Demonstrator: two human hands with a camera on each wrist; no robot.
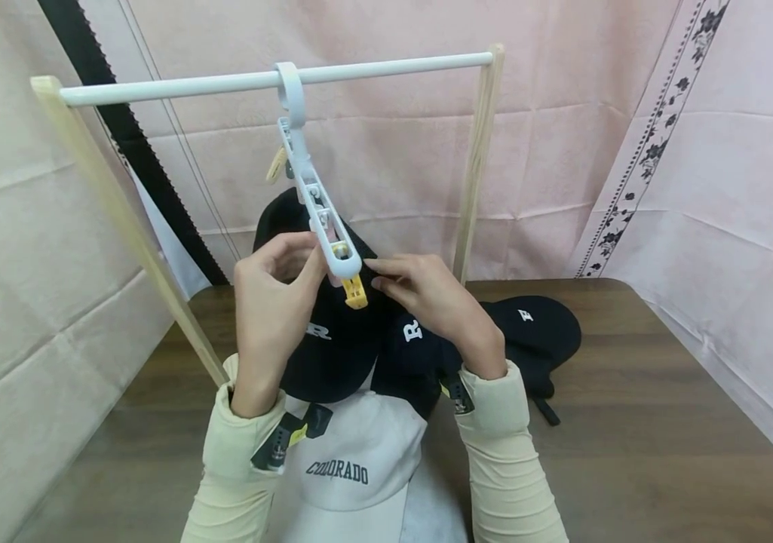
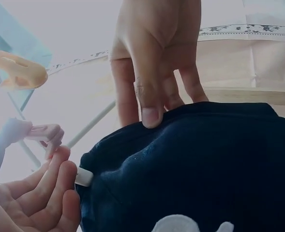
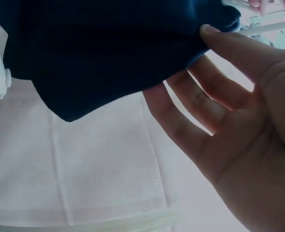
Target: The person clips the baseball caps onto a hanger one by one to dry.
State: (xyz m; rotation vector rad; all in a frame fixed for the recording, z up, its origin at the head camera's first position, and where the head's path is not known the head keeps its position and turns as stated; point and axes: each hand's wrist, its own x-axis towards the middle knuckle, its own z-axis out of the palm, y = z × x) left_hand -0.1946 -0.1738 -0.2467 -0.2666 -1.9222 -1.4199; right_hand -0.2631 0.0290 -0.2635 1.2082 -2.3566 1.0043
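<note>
Currently, left hand (image 1: pixel 274 294): fingers are pinching the pink clip (image 2: pixel 43 131).
Right hand (image 1: pixel 430 294): fingers are gripping the dark cap (image 3: pixel 98 58) by its edge.
Dark cap: showing below the hanger's (image 1: pixel 345 265) near end.
Clip risk: cap may be slipping if too little fabric is entering.

Pale COLORADO cap (image 1: pixel 366 434) below fingers (image 1: pixel 396 266); black F-marked cap (image 1: pixel 542 332) right of fingers, on wooden surface (image 1: pixel 637 422); pinkish cloth (image 1: pixel 562 166) behind fingers.
</note>
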